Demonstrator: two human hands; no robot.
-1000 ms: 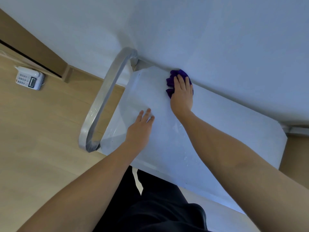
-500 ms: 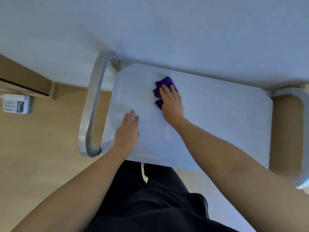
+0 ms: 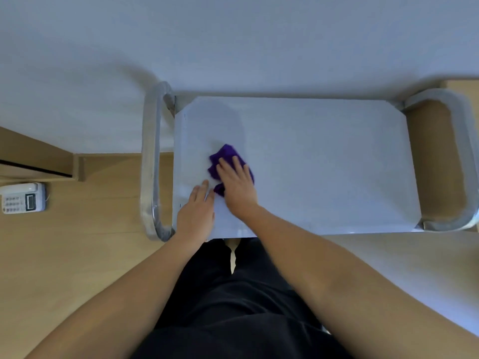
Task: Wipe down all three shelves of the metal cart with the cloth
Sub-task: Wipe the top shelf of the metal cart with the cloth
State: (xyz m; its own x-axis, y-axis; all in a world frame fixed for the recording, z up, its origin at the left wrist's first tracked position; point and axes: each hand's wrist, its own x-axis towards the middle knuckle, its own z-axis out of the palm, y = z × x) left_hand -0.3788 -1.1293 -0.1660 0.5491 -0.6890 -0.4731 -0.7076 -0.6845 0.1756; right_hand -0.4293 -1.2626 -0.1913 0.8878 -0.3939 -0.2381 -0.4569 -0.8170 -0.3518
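I look straight down on the metal cart's top shelf (image 3: 324, 164), a flat pale sheet with a curved handle at each end. A purple cloth (image 3: 226, 154) lies on the shelf's left part. My right hand (image 3: 237, 186) presses flat on the cloth, fingers spread over it. My left hand (image 3: 197, 212) rests flat on the shelf beside it, near the front left corner, fingers apart and holding nothing. The lower shelves are hidden under the top one.
The cart stands against a white wall (image 3: 233, 42). Its left handle (image 3: 151, 161) and right handle (image 3: 464, 156) stick out sideways. A white desk telephone (image 3: 23, 198) lies on the wooden floor at the left. My dark trousers (image 3: 233, 307) are right at the front edge.
My right hand has dragged the cloth from the back edge toward the front, close to my left hand. My head has shifted so the whole top shelf is in view.
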